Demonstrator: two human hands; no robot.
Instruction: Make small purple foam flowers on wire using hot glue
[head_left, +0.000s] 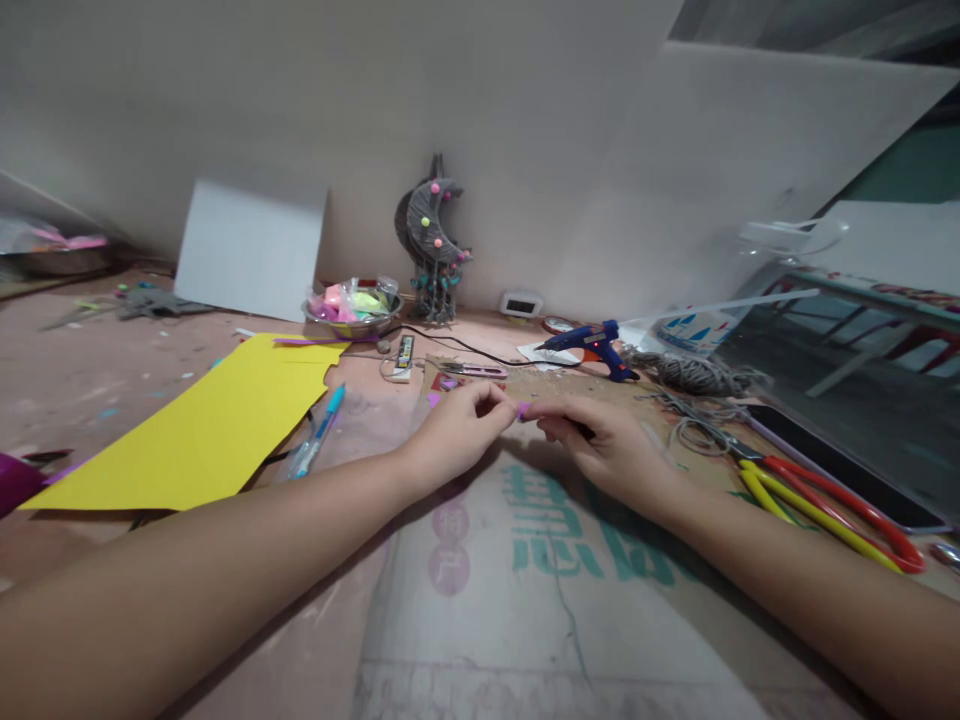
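Observation:
My left hand (457, 430) and my right hand (607, 445) meet over a printed cardboard sheet (525, 590) at the middle of the table. Both hands pinch one small purple piece (522, 411) between their fingertips. My right hand also seems to hold a thin dark stick, mostly hidden by the fingers. More small purple bits (442, 390) lie just beyond my left hand.
A yellow paper sheet (217, 425) and a blue pen (319, 432) lie to the left. A blue glue gun (592, 345), twine (694, 375), red and yellow scissors (825, 505) and a phone (840, 465) sit to the right. A metal bowl (354, 308) and a crescent moon ornament (433, 240) stand at the wall.

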